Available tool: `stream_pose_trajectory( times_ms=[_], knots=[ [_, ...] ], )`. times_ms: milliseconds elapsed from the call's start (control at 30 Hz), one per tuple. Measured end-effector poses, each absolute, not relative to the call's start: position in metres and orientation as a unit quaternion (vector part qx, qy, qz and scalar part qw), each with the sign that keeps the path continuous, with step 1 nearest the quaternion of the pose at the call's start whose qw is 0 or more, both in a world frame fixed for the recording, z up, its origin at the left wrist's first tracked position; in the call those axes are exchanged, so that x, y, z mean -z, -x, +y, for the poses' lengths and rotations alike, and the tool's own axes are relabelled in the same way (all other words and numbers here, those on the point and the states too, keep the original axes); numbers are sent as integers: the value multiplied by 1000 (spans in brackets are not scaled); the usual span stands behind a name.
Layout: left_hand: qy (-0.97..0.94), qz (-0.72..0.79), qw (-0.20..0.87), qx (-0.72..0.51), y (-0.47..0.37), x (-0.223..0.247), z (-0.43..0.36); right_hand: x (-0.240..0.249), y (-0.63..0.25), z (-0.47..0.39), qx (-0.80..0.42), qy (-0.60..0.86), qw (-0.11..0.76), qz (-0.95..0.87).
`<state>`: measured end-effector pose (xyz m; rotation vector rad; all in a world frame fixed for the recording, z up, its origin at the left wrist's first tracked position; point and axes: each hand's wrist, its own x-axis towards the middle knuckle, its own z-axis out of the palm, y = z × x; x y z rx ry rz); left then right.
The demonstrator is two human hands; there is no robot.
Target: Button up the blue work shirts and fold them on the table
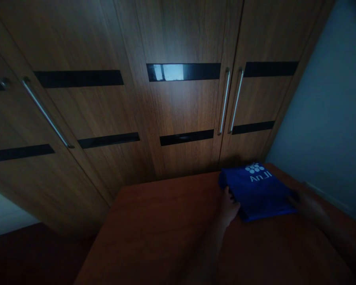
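Note:
A blue cloth bag (259, 194) with white dots and lettering lies at the right of the reddish-brown table (154, 225), near the cupboard. At the bag's left edge my left hand (229, 206) has its fingers closed on the fabric. My right hand (304, 204) is at the bag's right edge, its fingertips dark and blurred against the cloth, so its grip is unclear.
Behind the table stands a tall wooden cupboard (180, 105) with black strips and long metal handles (237, 101). A pale wall (329, 118) rises to the right. Dark floor shows at the lower left.

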<state>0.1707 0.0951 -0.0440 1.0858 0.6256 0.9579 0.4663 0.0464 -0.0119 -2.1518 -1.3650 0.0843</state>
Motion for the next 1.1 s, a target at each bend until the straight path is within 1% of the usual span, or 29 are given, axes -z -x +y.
stream_pose_trajectory(
  times_ms=[67, 100, 167, 233, 300, 367, 467, 567, 667, 800, 1000, 1100],
  knots=[
    [-497, 326, 681, -428, -158, 51, 90, 28, -464, 40, 9, 816, 236, -527],
    [-501, 348, 667, -428, -150, 54, 87, 33, -458, 37, 52, 819, 227, -524],
    [-509, 377, 643, -430, -128, 60, 81, 37, -434, 32, 127, 801, 240, -533],
    [-515, 389, 626, -438, -101, 63, 72, 36, -395, 29, 144, 755, 286, -572],
    [-519, 390, 615, -447, -73, 65, 62, 34, -344, 27, 95, 697, 338, -625],
    [-520, 390, 608, -456, -44, 64, 52, 32, -286, 27, 35, 664, 390, -637],
    [-526, 401, 589, -464, -4, 56, 40, 30, -201, 28, -87, 607, 444, -654],
    [-541, 447, 536, -470, 30, 44, 34, 28, -129, 34, -180, 573, 480, -640],
    [-553, 488, 483, -472, 53, 33, 32, 29, -81, 38, -238, 546, 489, -638],
    [-570, 505, 441, -475, 59, 25, 31, 37, -60, 39, -267, 528, 484, -645],
    [-623, 522, 402, -422, 46, 26, 26, 53, -76, 37, -336, 518, 477, -626],
    [-625, 532, 389, -418, 46, 30, 25, 56, -78, 36, -353, 515, 475, -620]
  ],
)
